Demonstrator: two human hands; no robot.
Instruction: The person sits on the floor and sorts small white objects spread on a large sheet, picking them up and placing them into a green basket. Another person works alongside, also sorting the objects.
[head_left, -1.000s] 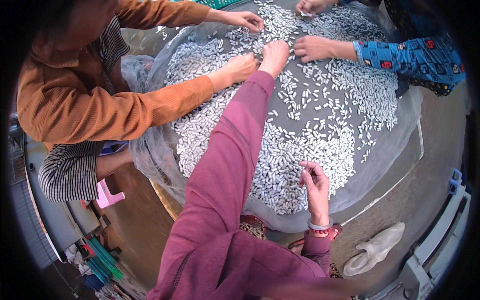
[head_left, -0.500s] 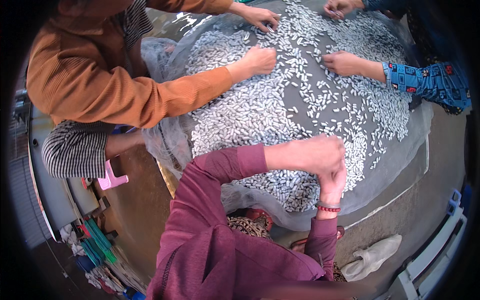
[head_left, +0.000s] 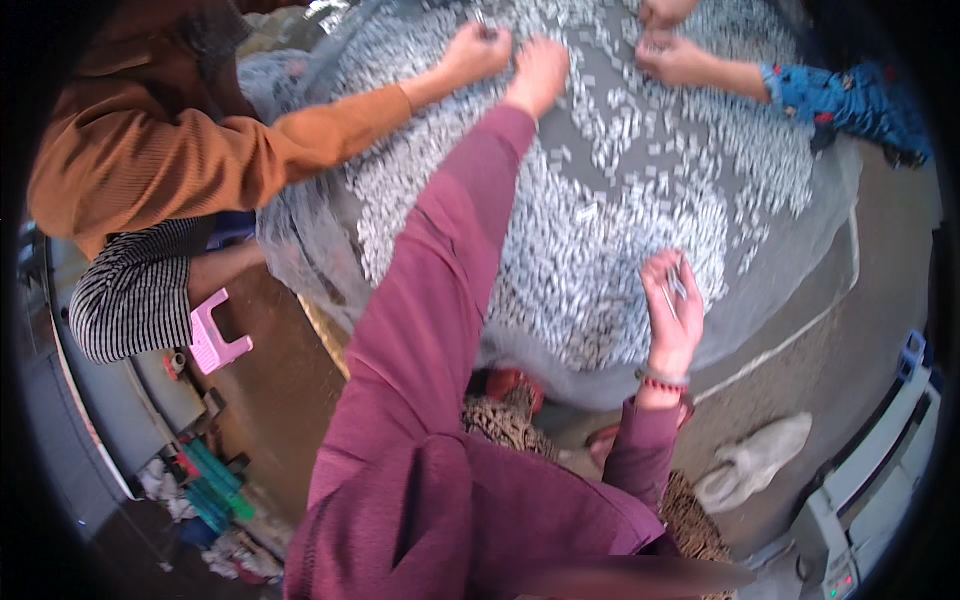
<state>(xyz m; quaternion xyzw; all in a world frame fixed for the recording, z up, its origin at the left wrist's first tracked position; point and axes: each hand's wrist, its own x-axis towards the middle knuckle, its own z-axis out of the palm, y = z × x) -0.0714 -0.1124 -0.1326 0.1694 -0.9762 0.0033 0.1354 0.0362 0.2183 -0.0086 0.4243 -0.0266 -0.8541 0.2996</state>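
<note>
A broad heap of small silver-white capsule-shaped pieces [head_left: 570, 270] covers a grey sheet. My left arm, in a maroon sleeve, stretches far across it. At its end my left hand [head_left: 541, 72] is low over the pieces, back up; its fingers are blurred and partly hidden. My right hand [head_left: 675, 305] is above the near right part of the heap, palm turned up. Its fingers curl round a few slim silver pieces [head_left: 676, 280]. A red bead bracelet circles the right wrist.
A co-worker's orange sleeve [head_left: 330, 125] comes in from the left, that hand [head_left: 478, 52] beside my left one. Another co-worker's hand [head_left: 675, 60], blue-sleeved, works at the far right. Clear plastic sheeting [head_left: 800, 290] edges the heap. A pink stool [head_left: 215, 335] and white sack [head_left: 755, 462] are on the floor.
My hands were together over the near right of the heap. The left has moved away to the far side; the right has turned palm up, showing pieces. The whole view has shifted somewhat.
</note>
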